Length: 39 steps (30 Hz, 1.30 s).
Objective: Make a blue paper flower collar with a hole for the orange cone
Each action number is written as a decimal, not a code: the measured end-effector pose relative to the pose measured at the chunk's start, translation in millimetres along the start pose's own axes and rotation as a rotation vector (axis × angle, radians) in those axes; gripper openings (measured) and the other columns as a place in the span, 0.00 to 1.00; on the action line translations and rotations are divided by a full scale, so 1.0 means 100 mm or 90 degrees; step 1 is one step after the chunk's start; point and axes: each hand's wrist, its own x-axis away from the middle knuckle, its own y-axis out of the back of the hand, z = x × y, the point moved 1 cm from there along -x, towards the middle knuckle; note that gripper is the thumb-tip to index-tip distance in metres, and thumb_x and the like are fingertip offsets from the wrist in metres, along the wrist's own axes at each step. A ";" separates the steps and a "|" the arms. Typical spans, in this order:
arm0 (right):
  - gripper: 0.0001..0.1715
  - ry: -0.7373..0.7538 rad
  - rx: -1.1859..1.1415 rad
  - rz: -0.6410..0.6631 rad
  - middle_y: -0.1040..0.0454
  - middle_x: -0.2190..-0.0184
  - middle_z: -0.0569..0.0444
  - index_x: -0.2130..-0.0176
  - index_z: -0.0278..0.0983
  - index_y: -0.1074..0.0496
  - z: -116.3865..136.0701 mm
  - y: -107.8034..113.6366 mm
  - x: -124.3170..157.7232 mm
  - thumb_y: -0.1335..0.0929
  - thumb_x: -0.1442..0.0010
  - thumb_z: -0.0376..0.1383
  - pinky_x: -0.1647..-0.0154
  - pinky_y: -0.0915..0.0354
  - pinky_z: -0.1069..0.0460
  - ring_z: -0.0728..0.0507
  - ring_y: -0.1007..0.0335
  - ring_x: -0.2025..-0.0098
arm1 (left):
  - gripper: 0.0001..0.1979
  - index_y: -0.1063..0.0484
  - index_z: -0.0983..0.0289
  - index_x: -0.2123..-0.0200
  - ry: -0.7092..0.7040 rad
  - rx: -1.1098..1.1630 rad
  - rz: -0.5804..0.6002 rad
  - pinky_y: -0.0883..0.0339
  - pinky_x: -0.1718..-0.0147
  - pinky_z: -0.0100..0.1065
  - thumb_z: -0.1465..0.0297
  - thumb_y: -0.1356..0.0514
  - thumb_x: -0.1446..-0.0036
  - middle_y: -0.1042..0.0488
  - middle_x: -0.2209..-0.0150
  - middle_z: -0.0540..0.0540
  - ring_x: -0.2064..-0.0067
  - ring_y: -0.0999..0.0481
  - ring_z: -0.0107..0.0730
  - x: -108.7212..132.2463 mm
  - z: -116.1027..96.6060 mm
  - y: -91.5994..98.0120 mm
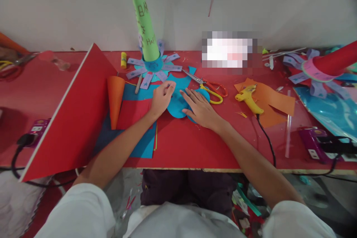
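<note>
The blue paper cutout (178, 102) lies flat on the red worktop (189, 145), centred in front of the person. The left hand (161, 98) pinches its upper edge with curled fingers; the right hand (199, 108) presses it down, open and flat. Scissors (213, 88) lie just beside the right hand, a yellow glue gun (248, 98) further right on orange paper (275, 104). A green paper cone (143, 18) stands behind the cutout. A large red board (69, 119) leans at the left.
</note>
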 end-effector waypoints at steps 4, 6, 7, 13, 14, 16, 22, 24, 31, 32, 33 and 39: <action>0.47 0.022 -0.002 0.015 0.45 0.18 0.41 0.18 0.42 0.47 0.04 0.00 0.02 0.46 0.23 0.62 0.18 0.51 0.27 0.27 0.50 0.17 | 0.26 0.22 0.61 0.48 -0.057 -0.104 -0.031 0.34 0.66 0.33 0.45 0.46 0.24 0.25 0.70 0.50 0.70 0.28 0.31 -0.10 -0.04 0.25; 0.46 0.035 -0.018 0.010 0.43 0.19 0.42 0.19 0.42 0.44 0.05 0.00 0.01 0.44 0.23 0.62 0.18 0.51 0.27 0.27 0.49 0.17 | 0.20 0.26 0.60 0.40 -0.082 -0.185 -0.031 0.28 0.58 0.34 0.54 0.42 0.24 0.20 0.62 0.53 0.63 0.22 0.34 -0.13 -0.08 0.48; 0.44 0.042 -0.034 -0.001 0.41 0.19 0.42 0.20 0.43 0.42 0.05 0.01 0.00 0.44 0.22 0.61 0.18 0.49 0.27 0.27 0.46 0.18 | 0.20 0.27 0.60 0.36 -0.088 -0.234 -0.026 0.27 0.56 0.35 0.58 0.42 0.24 0.20 0.58 0.54 0.61 0.21 0.35 -0.13 -0.10 0.62; 0.24 -0.027 -0.139 -0.264 0.18 0.39 0.43 0.34 0.43 0.26 -0.03 0.24 -0.04 0.40 0.19 0.45 0.33 0.28 0.35 0.33 0.22 0.37 | 0.20 0.27 0.60 0.35 -0.055 -0.436 -0.025 0.22 0.47 0.45 0.64 0.41 0.26 0.20 0.47 0.61 0.52 0.18 0.45 0.05 -0.09 1.27; 0.22 -0.059 -0.139 -0.314 0.16 0.44 0.44 0.38 0.43 0.24 -0.06 0.28 -0.04 0.40 0.19 0.44 0.37 0.26 0.36 0.34 0.20 0.41 | 0.20 0.27 0.60 0.35 -0.063 -0.434 0.002 0.22 0.46 0.47 0.63 0.42 0.26 0.19 0.48 0.61 0.50 0.18 0.47 0.12 -0.09 1.27; 0.19 -0.106 -0.131 -0.382 0.16 0.50 0.45 0.44 0.44 0.22 -0.11 0.34 -0.02 0.39 0.20 0.43 0.43 0.25 0.38 0.34 0.20 0.46 | 0.21 0.27 0.61 0.34 -0.124 -0.407 0.102 0.24 0.39 0.51 0.62 0.40 0.26 0.20 0.44 0.63 0.42 0.18 0.51 0.30 -0.11 1.15; 0.15 -0.132 -0.192 -0.446 0.16 0.54 0.47 0.52 0.42 0.21 -0.25 0.26 -0.04 0.37 0.22 0.43 0.48 0.25 0.42 0.38 0.19 0.52 | 0.32 0.45 0.61 0.21 -0.306 -0.339 0.358 0.39 0.24 0.54 0.61 0.43 0.22 0.36 0.22 0.65 0.22 0.36 0.51 0.79 -0.31 0.31; 0.17 -0.135 -0.223 -0.445 0.16 0.55 0.47 0.54 0.42 0.21 -0.27 0.20 -0.06 0.37 0.22 0.44 0.48 0.25 0.42 0.38 0.19 0.52 | 0.35 0.47 0.63 0.20 -0.297 -0.364 0.355 0.46 0.22 0.62 0.57 0.43 0.22 0.39 0.21 0.67 0.20 0.39 0.56 0.82 -0.35 0.10; 0.23 -0.162 -0.501 -0.409 0.15 0.54 0.47 0.54 0.42 0.22 -0.23 0.11 -0.14 0.33 0.26 0.57 0.46 0.21 0.42 0.39 0.16 0.52 | 0.28 0.35 0.60 0.26 -0.401 -0.424 0.245 0.38 0.26 0.58 0.65 0.39 0.25 0.30 0.26 0.66 0.27 0.28 0.55 0.60 -0.49 -0.06; 0.23 -0.167 -0.550 -0.408 0.15 0.54 0.48 0.55 0.43 0.22 -0.22 0.10 -0.15 0.33 0.26 0.58 0.45 0.21 0.41 0.39 0.16 0.52 | 0.25 0.32 0.58 0.27 -0.409 -0.426 0.224 0.36 0.27 0.57 0.67 0.41 0.24 0.27 0.28 0.64 0.29 0.25 0.53 0.58 -0.49 -0.04; 0.24 -0.173 -0.589 -0.410 0.15 0.54 0.48 0.55 0.43 0.23 -0.22 0.09 -0.16 0.32 0.27 0.59 0.45 0.20 0.41 0.39 0.16 0.53 | 0.23 0.30 0.58 0.29 -0.400 -0.430 0.200 0.33 0.29 0.55 0.70 0.42 0.24 0.24 0.31 0.64 0.32 0.22 0.52 0.56 -0.49 -0.03; 0.22 -0.237 -0.595 -0.510 0.16 0.58 0.49 0.59 0.43 0.23 -0.30 0.10 -0.16 0.32 0.27 0.57 0.48 0.21 0.43 0.40 0.18 0.54 | 0.13 0.18 0.61 0.50 -0.226 -0.323 0.063 0.24 0.42 0.50 0.76 0.42 0.28 0.14 0.49 0.60 0.45 0.15 0.48 0.41 -0.42 0.15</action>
